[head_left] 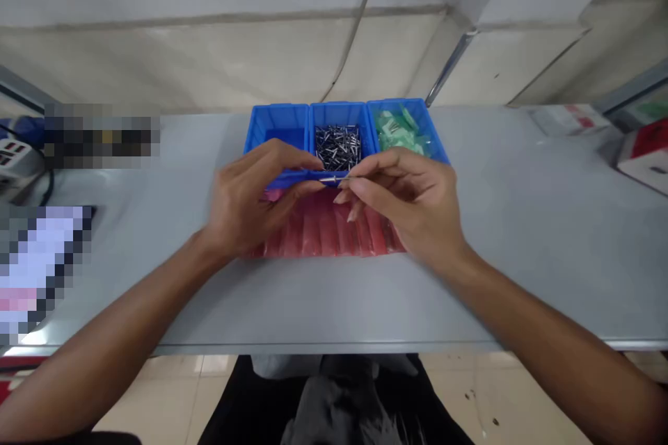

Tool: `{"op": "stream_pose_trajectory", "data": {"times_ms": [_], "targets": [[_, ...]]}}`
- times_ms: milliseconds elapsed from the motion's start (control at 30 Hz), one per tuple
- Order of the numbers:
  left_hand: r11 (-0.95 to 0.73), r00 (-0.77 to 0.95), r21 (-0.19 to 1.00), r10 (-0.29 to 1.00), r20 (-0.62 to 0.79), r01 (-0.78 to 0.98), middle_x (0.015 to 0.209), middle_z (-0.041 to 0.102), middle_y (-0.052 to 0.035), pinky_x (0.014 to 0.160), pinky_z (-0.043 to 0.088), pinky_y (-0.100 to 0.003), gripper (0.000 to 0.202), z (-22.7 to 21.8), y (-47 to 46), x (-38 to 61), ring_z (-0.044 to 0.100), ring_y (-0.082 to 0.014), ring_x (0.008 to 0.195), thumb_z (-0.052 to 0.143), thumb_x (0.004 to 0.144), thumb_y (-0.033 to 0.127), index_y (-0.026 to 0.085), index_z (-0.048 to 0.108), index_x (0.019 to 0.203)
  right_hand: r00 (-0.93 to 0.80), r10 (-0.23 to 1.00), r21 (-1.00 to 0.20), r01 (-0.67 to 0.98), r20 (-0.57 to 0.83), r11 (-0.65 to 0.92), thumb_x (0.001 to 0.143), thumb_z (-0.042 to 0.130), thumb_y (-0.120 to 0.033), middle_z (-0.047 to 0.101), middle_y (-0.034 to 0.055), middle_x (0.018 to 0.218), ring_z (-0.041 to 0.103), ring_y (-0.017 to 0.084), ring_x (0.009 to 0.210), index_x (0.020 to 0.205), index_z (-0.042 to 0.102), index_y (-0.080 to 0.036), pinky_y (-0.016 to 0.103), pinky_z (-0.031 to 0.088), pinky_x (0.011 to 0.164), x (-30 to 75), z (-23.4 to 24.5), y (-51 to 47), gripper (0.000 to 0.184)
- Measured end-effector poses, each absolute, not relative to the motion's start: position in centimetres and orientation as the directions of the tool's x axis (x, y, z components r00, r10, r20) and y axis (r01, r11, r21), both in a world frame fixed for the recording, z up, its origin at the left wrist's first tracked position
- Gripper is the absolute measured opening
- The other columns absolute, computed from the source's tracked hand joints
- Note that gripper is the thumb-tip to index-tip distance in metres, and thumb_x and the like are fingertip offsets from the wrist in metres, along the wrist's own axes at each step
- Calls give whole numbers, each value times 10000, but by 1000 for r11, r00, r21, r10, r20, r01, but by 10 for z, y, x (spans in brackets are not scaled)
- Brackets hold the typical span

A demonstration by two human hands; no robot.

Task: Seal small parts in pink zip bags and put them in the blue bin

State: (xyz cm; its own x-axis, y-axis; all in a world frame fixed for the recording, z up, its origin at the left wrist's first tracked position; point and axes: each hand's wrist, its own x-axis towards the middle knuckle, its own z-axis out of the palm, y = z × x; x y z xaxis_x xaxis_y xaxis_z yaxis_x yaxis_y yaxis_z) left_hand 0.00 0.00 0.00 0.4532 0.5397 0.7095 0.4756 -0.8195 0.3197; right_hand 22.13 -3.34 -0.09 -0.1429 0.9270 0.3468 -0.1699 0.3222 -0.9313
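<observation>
A thin silvery blind rivet (332, 180) with a small collar lies level between my two hands, just in front of the middle bin. My left hand (250, 191) pinches its left end between thumb and index finger. The thin right end is in the fingertips of my right hand (417, 198), whose other fingers curl loosely below. Many similar metal rivets (338, 144) fill the middle blue bin (339, 108). Beneath my hands lies a row of red plastic packets (328, 233), partly covered by them.
A left blue bin (280, 115) shows its bare blue floor. In the right blue bin (438, 139) are green-and-clear packets (399, 131). A grey table (522, 236) carries everything; a power strip (18, 160) is at left, a red-and-white box (647, 153) at right.
</observation>
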Motion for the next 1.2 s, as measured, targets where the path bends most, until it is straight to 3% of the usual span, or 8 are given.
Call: {"op": "stream_pose_trajectory", "data": {"times_ms": [67,200,367,500,700,800,1000,1200], "targets": [[-824,420,335,532,736,456,929,766,-4,776,598,-279,86,1,-4,2,728,-147,834,713,959,248,233,714,1044,-142,929,-932,-176,342,316,897,772,-189,741,10,832,764,173,753,931,741,-196,294,663,587,220,-2,-33,46],[-838,419,353,521,743,416,950,774,-11,755,603,-288,164,-2,-6,5,739,-153,833,741,941,283,243,701,1095,-159,928,-926,-238,336,294,910,756,-177,755,14,849,768,169,770,952,744,-193,286,662,610,220,-4,-33,47],[-845,424,302,492,760,441,878,767,-11,663,578,-274,29,-4,-6,7,719,-140,752,666,983,232,233,691,998,-197,932,-939,-225,304,258,909,767,-217,772,14,843,756,152,673,951,736,-169,296,670,616,218,-5,-35,71],[-840,429,276,488,760,467,810,746,-9,620,541,-257,116,-5,-8,7,687,-121,683,599,1020,245,212,671,935,-153,923,-921,-229,353,314,908,744,-147,776,16,851,778,163,755,964,752,-165,276,669,623,215,-3,-38,59],[-852,404,262,458,791,453,853,749,5,616,525,-231,85,-10,-10,6,697,-101,707,684,971,220,208,650,1049,-140,928,-926,-208,346,314,903,746,-140,790,-8,863,772,140,730,970,757,-198,264,671,645,213,-1,-41,90],[-859,408,293,467,784,421,820,736,1,579,493,-243,33,-10,-10,6,672,-103,679,635,992,190,209,661,985,-152,931,-935,-185,331,303,896,758,-148,797,-15,864,766,133,693,967,755,-202,269,676,652,212,0,-42,89],[-860,418,302,473,776,412,783,733,-16,589,526,-244,172,-6,-9,7,681,-112,665,586,1026,238,196,686,892,-151,928,-931,-192,341,311,903,759,-167,801,-4,877,776,151,731,977,754,-205,295,685,680,211,1,-43,83],[-840,362,311,486,796,444,880,768,8,644,568,-235,139,-8,-14,8,714,-110,717,714,959,242,230,688,1096,-109,928,-923,-196,356,331,902,763,-164,785,-14,866,766,144,699,961,752,-219,290,675,643,213,-1,-42,82]]}}
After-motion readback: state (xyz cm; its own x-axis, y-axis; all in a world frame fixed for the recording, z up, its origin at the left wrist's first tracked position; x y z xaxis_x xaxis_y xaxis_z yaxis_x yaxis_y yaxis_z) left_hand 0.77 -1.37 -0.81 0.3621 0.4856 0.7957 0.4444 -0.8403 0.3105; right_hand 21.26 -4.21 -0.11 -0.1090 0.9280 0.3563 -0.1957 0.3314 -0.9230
